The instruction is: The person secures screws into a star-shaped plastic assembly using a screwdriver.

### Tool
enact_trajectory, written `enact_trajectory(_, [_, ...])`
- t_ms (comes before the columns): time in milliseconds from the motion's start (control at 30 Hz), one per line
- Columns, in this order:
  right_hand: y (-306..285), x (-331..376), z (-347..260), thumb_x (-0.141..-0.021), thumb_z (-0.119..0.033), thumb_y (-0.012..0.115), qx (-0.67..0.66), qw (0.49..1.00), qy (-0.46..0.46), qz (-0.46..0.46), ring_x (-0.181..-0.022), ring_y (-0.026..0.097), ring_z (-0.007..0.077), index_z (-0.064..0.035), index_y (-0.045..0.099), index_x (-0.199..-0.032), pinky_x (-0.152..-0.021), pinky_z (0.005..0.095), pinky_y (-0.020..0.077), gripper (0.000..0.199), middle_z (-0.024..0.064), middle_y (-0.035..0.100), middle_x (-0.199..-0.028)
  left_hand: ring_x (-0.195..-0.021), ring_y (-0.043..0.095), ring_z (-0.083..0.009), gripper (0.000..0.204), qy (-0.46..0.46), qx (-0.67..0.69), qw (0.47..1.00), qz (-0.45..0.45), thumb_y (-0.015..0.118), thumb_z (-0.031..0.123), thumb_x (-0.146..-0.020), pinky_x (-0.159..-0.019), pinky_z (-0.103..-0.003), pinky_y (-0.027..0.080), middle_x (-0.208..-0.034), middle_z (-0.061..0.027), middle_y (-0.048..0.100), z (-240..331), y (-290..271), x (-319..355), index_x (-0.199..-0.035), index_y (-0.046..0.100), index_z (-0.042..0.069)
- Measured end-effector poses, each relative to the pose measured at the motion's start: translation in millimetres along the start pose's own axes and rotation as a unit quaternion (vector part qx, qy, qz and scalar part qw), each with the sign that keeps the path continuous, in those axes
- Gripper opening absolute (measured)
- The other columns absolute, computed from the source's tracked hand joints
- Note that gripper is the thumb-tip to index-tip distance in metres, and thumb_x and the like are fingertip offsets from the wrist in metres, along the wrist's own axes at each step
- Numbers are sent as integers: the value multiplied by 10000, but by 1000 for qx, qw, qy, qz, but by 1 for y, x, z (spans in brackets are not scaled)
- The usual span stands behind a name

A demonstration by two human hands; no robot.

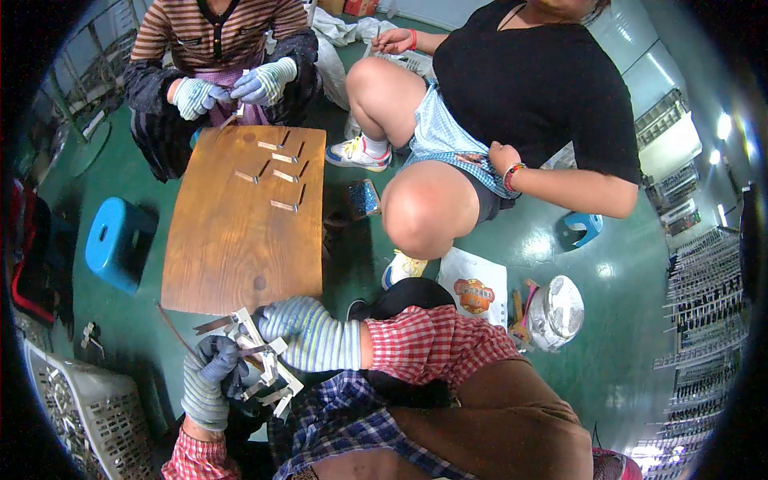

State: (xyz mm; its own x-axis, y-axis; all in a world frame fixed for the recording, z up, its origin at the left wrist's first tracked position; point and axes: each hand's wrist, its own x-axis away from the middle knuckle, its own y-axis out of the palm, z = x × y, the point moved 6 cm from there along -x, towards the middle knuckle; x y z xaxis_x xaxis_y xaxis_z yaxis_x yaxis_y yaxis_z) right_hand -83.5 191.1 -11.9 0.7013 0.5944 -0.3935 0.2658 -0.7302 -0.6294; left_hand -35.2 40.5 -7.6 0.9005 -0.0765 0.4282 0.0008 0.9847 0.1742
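Observation:
My left hand [211, 376], in a striped glove with dark grey-blue fingers, is closed around a cluster of cream-white angular bracket pieces [276, 370] with thin dark strips. Close by on the right, my right hand [308, 332], in a similar striped glove, pinches the upper end of a white piece from the same cluster. A thin brown strip [176, 330] sticks out past my left fingers toward the table. Both hands are just off the near edge of the wooden table [232, 264]. Exactly how the pieces join is hidden by my fingers.
Several small white-and-dark hinged pieces [284, 206] lie on the table's far half. Across it, a person's gloved hands [232, 92] hold a small part. Another person sits at the right. A blue stool [112, 244], a crate of metal parts [104, 408] and a white bucket [556, 312] stand around.

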Motion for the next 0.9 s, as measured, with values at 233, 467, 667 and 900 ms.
enact_trajectory(233, [-27, 2, -31, -688, -232, 669, -17, 997, -80, -9, -713, 631, 345, -80, 632, -764, -591, 436, 502, 174, 138, 620, -740, -360, 455, -102, 317, -37, -8, 996, -85, 733, 282, -797, -332, -233, 373, -604, -54, 603, -7, -10, -4, -904, 593, 18])
enact_trajectory(467, [-26, 5, -43, -695, -311, 671, 165, 964, -161, -129, -590, 599, 331, -7, 593, -857, -488, 444, 452, 354, 143, 560, -690, -425, 478, -74, 297, 6, -173, 980, -101, 754, 248, -794, -381, -202, 344, -641, -54, 615, 12, -1, 6, -872, 597, 8])
enact_trajectory(667, [-21, 3, -41, -654, -250, 693, 151, 977, -100, -114, -640, 625, 336, -38, 594, -765, -525, 444, 500, 258, 133, 585, -702, -489, 514, -76, 298, -28, -130, 990, -40, 772, 252, -743, -435, -205, 390, -677, -4, 586, 12, -2, 6, -835, 593, 33])
enact_trajectory(900, [-16, 4, -41, -688, -254, 661, 142, 977, -101, -124, -626, 616, 338, -28, 586, -771, -516, 449, 489, 252, 135, 574, -690, -412, 461, -67, 287, -30, -33, 996, -73, 742, 218, -801, -374, -198, 341, -660, -67, 633, -3, -10, 5, -891, 563, 11])
